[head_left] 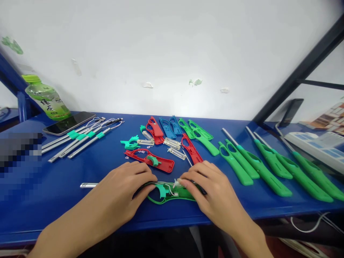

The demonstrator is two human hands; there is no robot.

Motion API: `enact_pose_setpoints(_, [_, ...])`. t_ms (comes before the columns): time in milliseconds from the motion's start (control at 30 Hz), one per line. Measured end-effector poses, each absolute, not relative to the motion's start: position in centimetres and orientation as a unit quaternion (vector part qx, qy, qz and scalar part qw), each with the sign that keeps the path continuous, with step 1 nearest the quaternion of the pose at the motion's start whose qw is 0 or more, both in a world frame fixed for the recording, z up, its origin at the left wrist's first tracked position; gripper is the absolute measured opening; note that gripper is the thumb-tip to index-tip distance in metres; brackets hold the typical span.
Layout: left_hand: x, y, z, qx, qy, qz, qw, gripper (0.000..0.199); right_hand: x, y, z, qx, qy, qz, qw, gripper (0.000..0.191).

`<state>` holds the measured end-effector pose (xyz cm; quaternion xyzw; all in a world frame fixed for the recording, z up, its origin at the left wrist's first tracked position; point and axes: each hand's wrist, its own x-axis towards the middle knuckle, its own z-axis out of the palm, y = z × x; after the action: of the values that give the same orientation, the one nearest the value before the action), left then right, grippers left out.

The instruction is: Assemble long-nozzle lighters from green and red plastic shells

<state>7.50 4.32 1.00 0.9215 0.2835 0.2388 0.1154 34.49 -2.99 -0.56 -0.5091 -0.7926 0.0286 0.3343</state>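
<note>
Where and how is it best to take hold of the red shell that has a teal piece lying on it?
Probably grip the broad right end of the red shell, pinching its two long edges from above. The shell lies flat, and that end is wide, while the left end narrows around an open loop and the teal piece covers part between.

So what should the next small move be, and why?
Perhaps the right hand should tuck the white wire into the green shell: the shell lies open, the wire loops beside the teal trigger, and that hand is close.
</note>
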Motion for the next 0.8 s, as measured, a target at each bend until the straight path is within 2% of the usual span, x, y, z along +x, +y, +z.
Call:
enact_pose_setpoints(433, [7.71,4.12,1.35,0.926,0.273,0.237,0.105,0.035,34.36,-3.12,-0.51,-0.514,-0.79,0.023,0.334,0.021])
enact_pose_setpoints(800, [7.56,3.99,0.47,0.925,0.264,0.24,0.13,0.028,34.42,-3.45,-0.27,-0.509,-0.797,0.033,0.323,0.023])
